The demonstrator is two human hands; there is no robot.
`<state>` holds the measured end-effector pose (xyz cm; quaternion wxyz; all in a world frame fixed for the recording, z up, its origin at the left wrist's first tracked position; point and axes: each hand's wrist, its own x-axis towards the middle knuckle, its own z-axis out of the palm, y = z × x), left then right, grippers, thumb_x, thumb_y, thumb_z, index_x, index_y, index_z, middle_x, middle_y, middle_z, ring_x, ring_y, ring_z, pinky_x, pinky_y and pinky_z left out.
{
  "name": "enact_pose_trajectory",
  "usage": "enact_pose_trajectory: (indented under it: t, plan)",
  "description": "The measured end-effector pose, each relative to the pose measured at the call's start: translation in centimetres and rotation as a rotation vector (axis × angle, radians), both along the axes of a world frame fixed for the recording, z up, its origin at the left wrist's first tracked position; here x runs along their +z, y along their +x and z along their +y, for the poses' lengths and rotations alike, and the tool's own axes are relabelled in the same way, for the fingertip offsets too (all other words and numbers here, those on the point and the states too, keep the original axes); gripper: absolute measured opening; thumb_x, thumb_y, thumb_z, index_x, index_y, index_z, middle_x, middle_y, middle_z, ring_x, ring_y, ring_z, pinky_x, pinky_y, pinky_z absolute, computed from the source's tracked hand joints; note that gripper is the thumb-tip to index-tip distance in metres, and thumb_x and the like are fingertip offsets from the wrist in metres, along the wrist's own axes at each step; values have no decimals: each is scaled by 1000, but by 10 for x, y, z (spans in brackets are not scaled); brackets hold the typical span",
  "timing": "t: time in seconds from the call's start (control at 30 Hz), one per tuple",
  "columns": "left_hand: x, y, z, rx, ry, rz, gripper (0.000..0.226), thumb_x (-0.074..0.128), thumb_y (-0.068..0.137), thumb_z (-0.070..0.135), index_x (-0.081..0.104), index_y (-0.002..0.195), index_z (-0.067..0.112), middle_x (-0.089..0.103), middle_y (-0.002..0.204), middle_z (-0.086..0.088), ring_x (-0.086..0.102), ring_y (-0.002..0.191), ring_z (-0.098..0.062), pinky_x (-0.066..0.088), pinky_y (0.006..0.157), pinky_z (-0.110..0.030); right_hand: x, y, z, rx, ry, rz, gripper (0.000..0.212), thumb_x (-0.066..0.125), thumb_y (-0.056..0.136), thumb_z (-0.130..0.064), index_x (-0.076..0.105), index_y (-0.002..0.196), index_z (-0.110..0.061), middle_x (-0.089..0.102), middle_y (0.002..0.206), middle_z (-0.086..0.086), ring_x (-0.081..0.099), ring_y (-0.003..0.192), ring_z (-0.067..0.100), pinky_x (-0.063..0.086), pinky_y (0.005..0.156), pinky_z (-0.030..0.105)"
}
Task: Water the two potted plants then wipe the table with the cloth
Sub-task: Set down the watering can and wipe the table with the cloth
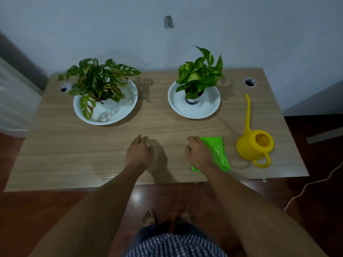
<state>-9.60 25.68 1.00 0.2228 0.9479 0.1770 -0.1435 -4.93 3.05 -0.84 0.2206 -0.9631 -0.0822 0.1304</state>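
- The right hand (199, 154) lies palm-down at lower centre-right of the frame, fingers loosely spread and gripping nothing — its outer side overlaps the left part of the green cloth (217, 154).
- The left hand (139, 152) rests at lower centre, relaxed and empty, on bare worktop (74, 145).
- The yellow watering can (255, 143) stands to the right of the cloth, apart from it; its handle points toward the lower right, and its long spout runs up the frame toward the right-hand plant.
- The right hand is plainly nearer the can, so watering likely starts with a reach rightward over the cloth.
- Both plants sit in white dishes further up — the holey-leaved plant (96, 82) upper left, the pothos (199, 73) upper right.
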Motion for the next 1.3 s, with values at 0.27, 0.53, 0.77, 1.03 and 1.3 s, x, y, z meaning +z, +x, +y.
enact_pose_trajectory:
  t: [0.27,0.53,0.77,1.03,1.3]
  plan:
    - [-11,-28,68,-168,-14,-58,66,53,98,31,32,157,12,25,167,-15,26,155,-31,28,125,-41,-3,-20,62,65,-79,-32,42,51,97,-23,56,136,-10,60,131,12,57,119,37,49,99,46]
    - [-44,-32,90,-204,-2,-39,89,15,85,54,17,160,6,16,169,-16,9,159,-33,14,129,-46,-25,-22,82,122,-208,-64,65,43,99,-41,39,156,-10,35,165,10,29,154,28,23,126,44]
    - [-62,-36,87,-160,-43,-95,78,28,94,50,18,161,10,9,171,-11,3,160,-29,10,130,-46,-50,-16,87,152,-258,-86,69,37,102,-46,29,161,-10,22,170,10,15,159,27,13,129,45]
    - [-93,-32,81,-204,41,-198,70,29,103,49,13,162,15,6,172,-5,-3,160,-20,2,130,-46,-77,-26,83,126,-261,-132,74,25,104,-51,21,163,-8,17,172,12,13,160,26,10,129,48]
    - [-107,-36,78,-213,152,-243,67,31,106,46,14,162,14,10,172,-8,0,160,-21,6,130,-47,-84,-28,84,94,-293,-226,72,32,105,-51,25,162,-7,22,171,11,18,159,25,14,129,47]
